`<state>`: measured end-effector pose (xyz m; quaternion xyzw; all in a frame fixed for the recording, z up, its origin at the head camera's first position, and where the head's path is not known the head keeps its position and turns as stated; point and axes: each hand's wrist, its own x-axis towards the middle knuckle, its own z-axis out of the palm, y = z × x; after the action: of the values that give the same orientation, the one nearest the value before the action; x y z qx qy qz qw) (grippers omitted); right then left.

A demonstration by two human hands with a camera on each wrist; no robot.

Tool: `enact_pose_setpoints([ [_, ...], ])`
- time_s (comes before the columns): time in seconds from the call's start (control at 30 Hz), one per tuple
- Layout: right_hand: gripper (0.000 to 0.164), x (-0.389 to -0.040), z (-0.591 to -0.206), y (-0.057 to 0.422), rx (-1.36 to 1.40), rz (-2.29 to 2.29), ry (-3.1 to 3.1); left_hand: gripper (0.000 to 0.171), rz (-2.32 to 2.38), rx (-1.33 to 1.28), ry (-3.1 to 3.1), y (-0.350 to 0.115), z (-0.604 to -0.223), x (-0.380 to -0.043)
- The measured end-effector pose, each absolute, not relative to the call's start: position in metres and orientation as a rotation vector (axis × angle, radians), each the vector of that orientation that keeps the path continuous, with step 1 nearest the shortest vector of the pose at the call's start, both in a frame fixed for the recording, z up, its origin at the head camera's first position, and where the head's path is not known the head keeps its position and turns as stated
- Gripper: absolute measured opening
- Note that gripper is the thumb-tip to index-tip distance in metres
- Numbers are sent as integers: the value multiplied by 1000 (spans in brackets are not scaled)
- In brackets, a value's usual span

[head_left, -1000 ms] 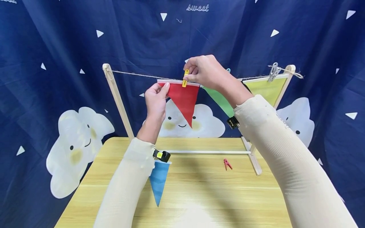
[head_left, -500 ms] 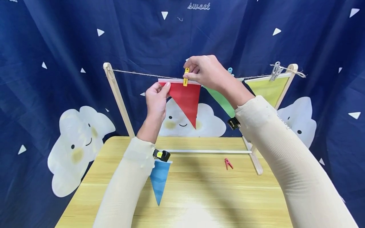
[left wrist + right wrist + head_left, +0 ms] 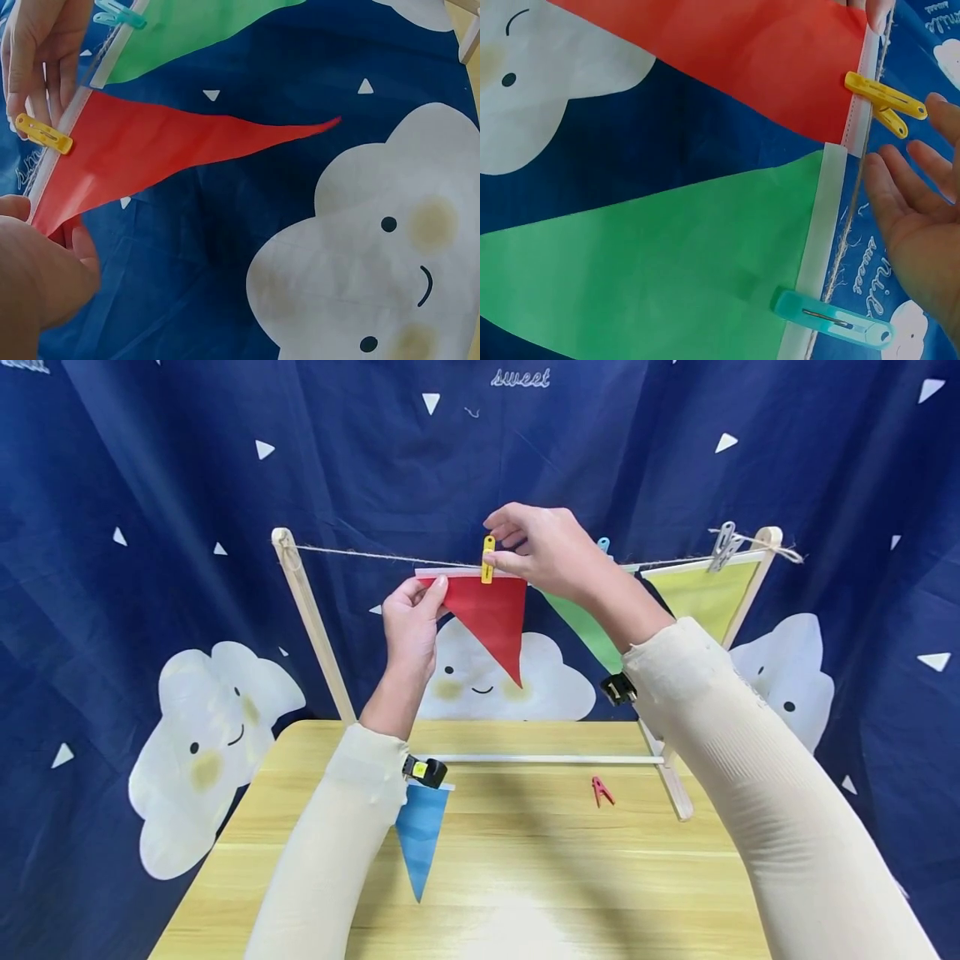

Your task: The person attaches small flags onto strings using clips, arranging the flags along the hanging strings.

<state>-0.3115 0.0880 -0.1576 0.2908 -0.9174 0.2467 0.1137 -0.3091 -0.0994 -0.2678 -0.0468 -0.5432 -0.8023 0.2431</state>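
Observation:
My left hand (image 3: 409,631) pinches the upper left corner of a red triangular pennant (image 3: 497,618) between thumb and fingers. A yellow clothespin (image 3: 885,96) bites the pennant's white top band at the twine (image 3: 375,555). Around that clothespin's handles my right hand (image 3: 553,547) has loosened: in the right wrist view the thumb tip is right at one handle end, while the other fingers are spread apart from it. Beside the red one, a green pennant (image 3: 667,262) hangs from a turquoise clothespin (image 3: 832,319), partly hidden by my right arm in the head view.
A yellow pennant (image 3: 705,597) hangs from a grey clothespin (image 3: 723,547) near the right post (image 3: 752,585). The left wooden post (image 3: 315,627) holds the twine's other end. On the wooden table (image 3: 600,877) lie a pink clothespin (image 3: 602,791) and a blue pennant (image 3: 422,835).
My right fingers have eased off the yellow clothespin, which stays clipped on the band. The red pennant's tip has swung slightly right. My left hand keeps its pinch.

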Motion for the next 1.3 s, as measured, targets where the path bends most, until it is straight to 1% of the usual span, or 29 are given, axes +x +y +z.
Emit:
enact_pose_setpoints([
  [0.13,55,-306,-161,90,836,762,-2690,27,-2169,-121,-1498,-100,-269,-305],
  [0.33,62,-300,-169,94,822,807,-2643,39,-2155,-96,-1516,-103,-271,-296],
  [0.5,64,-295,-178,100,834,845,-2562,47,-2158,-79,-1526,-106,-276,-290],
  [0.77,65,-285,-193,112,894,890,-2455,58,-2151,-132,-1549,-115,-287,-280],
  [1.1,72,-270,-221,126,1021,991,-2345,62,-2104,-225,-1605,-124,-302,-263],
  [1.3,72,-263,-241,135,1045,1088,-2300,59,-2090,-267,-1625,-135,-310,-258],
])
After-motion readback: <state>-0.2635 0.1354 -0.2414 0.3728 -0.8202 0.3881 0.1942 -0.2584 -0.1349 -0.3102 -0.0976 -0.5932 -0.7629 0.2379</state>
